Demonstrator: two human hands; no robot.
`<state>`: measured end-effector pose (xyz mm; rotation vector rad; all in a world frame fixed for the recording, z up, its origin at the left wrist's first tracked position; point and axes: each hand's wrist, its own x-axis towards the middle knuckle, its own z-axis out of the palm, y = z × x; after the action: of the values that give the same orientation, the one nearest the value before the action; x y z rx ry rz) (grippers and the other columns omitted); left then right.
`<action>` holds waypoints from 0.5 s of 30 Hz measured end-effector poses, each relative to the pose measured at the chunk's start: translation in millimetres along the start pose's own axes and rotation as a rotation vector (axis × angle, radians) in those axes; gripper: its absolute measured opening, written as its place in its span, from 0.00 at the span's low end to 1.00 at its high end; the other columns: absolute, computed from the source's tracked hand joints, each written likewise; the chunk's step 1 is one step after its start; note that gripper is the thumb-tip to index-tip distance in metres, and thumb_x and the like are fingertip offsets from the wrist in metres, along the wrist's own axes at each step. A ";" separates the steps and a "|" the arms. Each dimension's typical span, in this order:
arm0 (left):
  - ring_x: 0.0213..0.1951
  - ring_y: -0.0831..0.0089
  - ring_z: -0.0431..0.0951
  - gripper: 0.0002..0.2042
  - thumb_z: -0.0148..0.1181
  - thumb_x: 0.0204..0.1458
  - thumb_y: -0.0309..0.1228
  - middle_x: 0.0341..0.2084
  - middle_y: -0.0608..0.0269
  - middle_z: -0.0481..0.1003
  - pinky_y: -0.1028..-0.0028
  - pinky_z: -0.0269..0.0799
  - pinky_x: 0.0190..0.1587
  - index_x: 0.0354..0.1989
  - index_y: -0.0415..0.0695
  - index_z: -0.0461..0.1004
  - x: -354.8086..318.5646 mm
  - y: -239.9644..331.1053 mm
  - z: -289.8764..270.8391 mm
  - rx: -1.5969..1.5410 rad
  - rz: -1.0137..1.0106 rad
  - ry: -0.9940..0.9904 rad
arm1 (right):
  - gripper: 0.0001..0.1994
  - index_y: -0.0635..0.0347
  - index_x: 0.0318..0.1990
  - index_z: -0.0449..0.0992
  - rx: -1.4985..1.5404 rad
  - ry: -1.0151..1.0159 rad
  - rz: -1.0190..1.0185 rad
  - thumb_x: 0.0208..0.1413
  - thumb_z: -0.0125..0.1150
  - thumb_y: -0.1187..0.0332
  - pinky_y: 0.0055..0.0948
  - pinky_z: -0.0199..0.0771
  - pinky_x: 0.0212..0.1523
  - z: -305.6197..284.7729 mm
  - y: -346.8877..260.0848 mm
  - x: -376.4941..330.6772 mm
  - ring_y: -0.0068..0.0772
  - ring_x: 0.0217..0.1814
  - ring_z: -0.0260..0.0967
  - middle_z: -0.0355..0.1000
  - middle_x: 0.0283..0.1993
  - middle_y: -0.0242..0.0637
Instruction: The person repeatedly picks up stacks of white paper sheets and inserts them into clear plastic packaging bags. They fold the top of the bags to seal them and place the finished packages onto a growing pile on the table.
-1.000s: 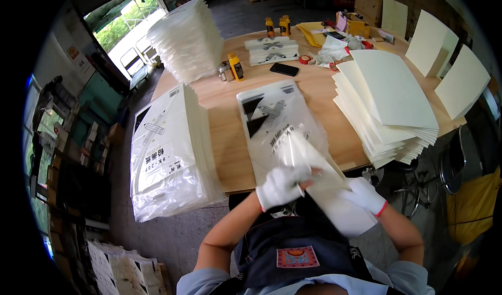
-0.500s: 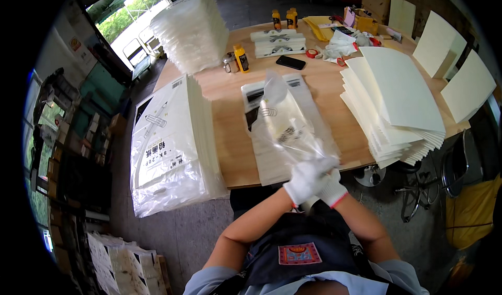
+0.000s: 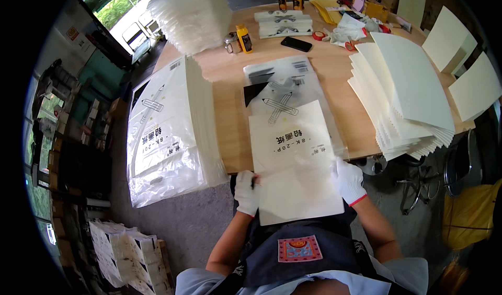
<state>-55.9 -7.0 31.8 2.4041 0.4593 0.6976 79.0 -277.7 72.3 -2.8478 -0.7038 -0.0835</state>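
A cream paper stack (image 3: pixel 300 198) lies partly inside a clear printed plastic bag (image 3: pixel 282 107), its near end sticking out past the table edge above my lap. My left hand (image 3: pixel 247 193), in a white knitted glove, is closed at the left side of the bag's mouth, and a small dark and red bit shows at its fingertips. At the opposite side, my right hand (image 3: pixel 349 181), gloved too, grips the bag's edge beside the paper. Its fingertips are partly hidden. More flat printed bags lie underneath on the table.
Filled bags (image 3: pixel 162 133) are piled at left, overhanging the table edge. Fanned cream sheets (image 3: pixel 408 96) stand at right. Behind are a tall clear-plastic pile (image 3: pixel 191 15), a yellow bottle (image 3: pixel 243 38), a black phone (image 3: pixel 296 44), rolled printed bags (image 3: pixel 285 23) and a red tape roll (image 3: pixel 319 35).
My hands were together over a crumpled bag at the table's near edge. Now they are apart, one on each side, and the bag lies flattened with the paper stack partly in it.
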 end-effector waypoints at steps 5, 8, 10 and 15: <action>0.24 0.73 0.65 0.08 0.62 0.49 0.27 0.22 0.64 0.66 0.76 0.63 0.29 0.27 0.41 0.68 -57.7 23.1 -39.5 -0.498 -0.465 -0.081 | 0.12 0.57 0.31 0.72 0.014 -0.191 -0.073 0.54 0.48 0.59 0.45 0.70 0.22 -17.3 -3.3 -55.2 0.45 0.21 0.72 0.73 0.22 0.43; 0.24 0.73 0.68 0.08 0.65 0.46 0.24 0.21 0.64 0.68 0.76 0.64 0.29 0.25 0.41 0.70 -99.2 27.9 -63.9 -0.523 -0.338 -0.177 | 0.11 0.58 0.30 0.72 0.018 -0.368 -0.096 0.51 0.48 0.61 0.46 0.71 0.21 -33.3 -1.6 -97.3 0.41 0.22 0.73 0.74 0.23 0.41; 0.25 0.70 0.71 0.08 0.66 0.43 0.23 0.22 0.60 0.70 0.73 0.66 0.29 0.25 0.41 0.70 -107.5 39.2 -85.7 -0.391 -0.317 -0.306 | 0.13 0.58 0.29 0.72 -0.143 -0.504 -0.217 0.52 0.47 0.59 0.46 0.72 0.21 -33.5 1.2 -124.3 0.40 0.22 0.74 0.74 0.23 0.40; 0.26 0.66 0.73 0.08 0.66 0.44 0.25 0.23 0.59 0.70 0.72 0.68 0.29 0.26 0.41 0.71 -119.6 35.8 -108.7 -0.377 -0.239 -0.599 | 0.11 0.53 0.30 0.73 0.033 -0.681 -0.400 0.57 0.46 0.60 0.43 0.72 0.17 -34.8 6.4 -145.3 0.43 0.22 0.76 0.73 0.20 0.37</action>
<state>-208.8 -42.3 84.6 2.0208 0.3157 -0.0549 -46.8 -356.7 90.0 -2.6336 -1.3687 0.8580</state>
